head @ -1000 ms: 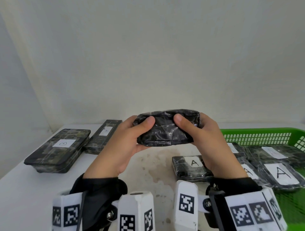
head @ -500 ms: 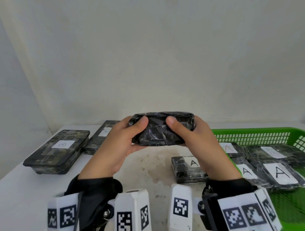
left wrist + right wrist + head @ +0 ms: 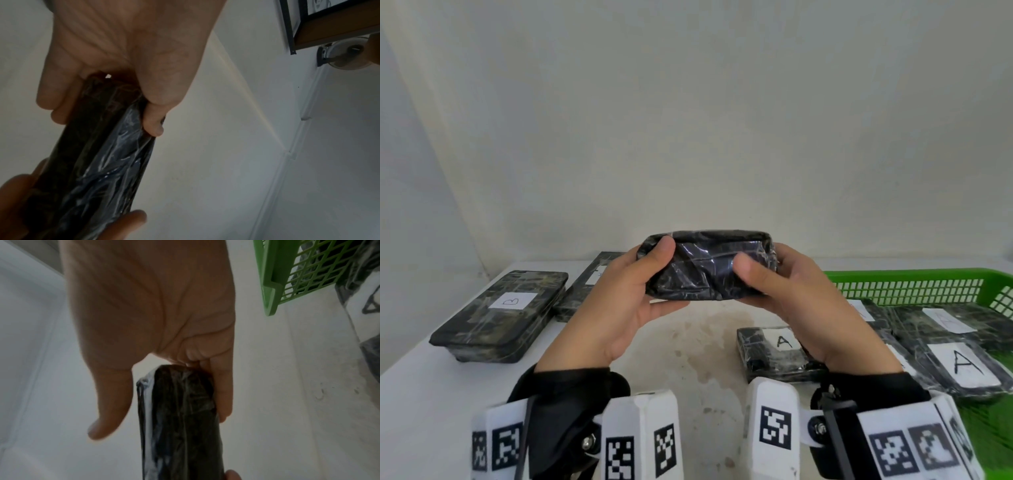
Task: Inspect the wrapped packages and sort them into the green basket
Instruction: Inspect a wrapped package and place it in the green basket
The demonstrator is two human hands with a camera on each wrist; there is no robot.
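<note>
— Wrapped package [image 3: 709, 270]: where do we hold it?
— Raised above the table [image 3: 421, 394], centre; left hand [image 3: 616, 301] and right hand [image 3: 801, 294] clasp its ends.
— Handling?
— Film likely slick, body stiff; we grip the short ends.

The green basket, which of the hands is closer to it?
Right. The right hand grips the held package just beside the green basket; the left hand grips the package's other end, farther away.
</note>
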